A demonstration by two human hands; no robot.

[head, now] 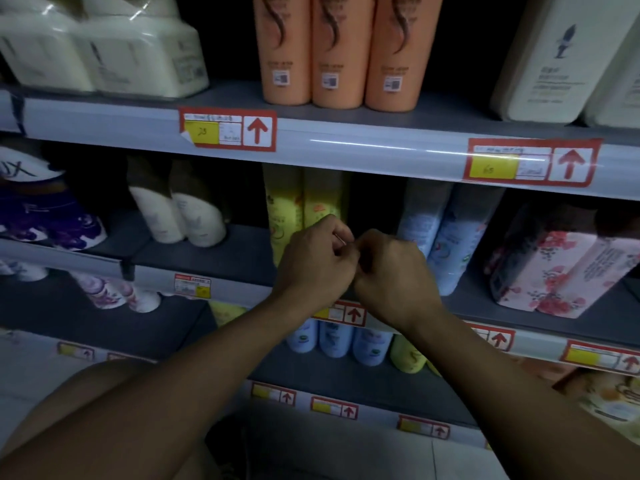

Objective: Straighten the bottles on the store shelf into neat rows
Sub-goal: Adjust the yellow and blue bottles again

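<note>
Two yellow bottles (301,206) stand upright side by side on the middle shelf (207,251). To their right is a dark gap, then two light blue bottles (446,233) that lean left. My left hand (317,258) and my right hand (391,268) meet knuckle to knuckle in front of that gap, both with fingers curled. I see nothing held in either hand. My left hand covers the lower part of the right yellow bottle; whether it touches the bottle is unclear.
Three orange bottles (346,50) stand in a row on the upper shelf, between cream packs (104,50) and white bottles (561,64). White bottles (183,216) and purple packs (45,216) stand left, floral packs (561,268) right. Blue and yellow bottles (336,337) fill the lower shelf.
</note>
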